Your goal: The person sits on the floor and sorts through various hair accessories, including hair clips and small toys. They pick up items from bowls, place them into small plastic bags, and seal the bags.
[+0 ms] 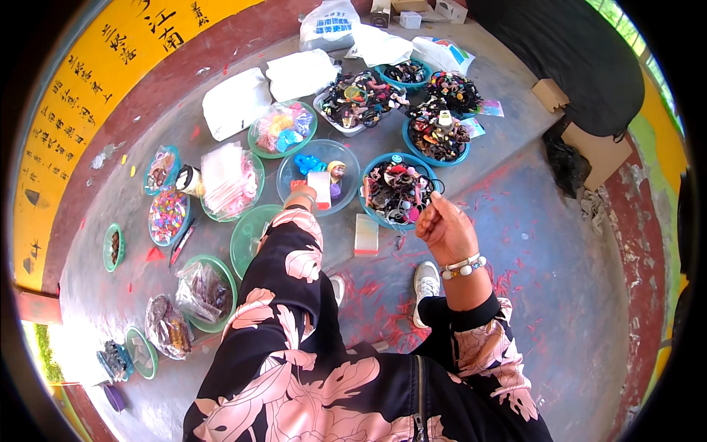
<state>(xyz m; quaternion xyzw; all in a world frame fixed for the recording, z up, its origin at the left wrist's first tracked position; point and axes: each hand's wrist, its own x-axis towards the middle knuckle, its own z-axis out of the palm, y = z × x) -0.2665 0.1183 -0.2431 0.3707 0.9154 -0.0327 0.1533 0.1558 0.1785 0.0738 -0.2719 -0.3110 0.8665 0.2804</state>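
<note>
My right hand (446,230), a beaded bracelet at its wrist, is raised beside the near right blue basin (366,208). Its thumb and fingers pinch what looks like a thin black hair tie (440,183). Dark hair ties with pink, red and white trims (398,190) fill that basin. Stretched forward, my left hand (300,194) is at the near rim of a clear blue basin (284,163); its fingers are mostly hidden. Next to it are a white box with a red edge (319,188), a blue packet (311,163) and a purple item (336,190).
Another white and red box (366,234) lies on the floor before my shoes. More basins of hair ties (361,99) stand behind, with white sacks (236,103) at the back left. Green basins (234,295) are at left. Red scraps (383,309) litter the floor; cardboard (598,158) is at right.
</note>
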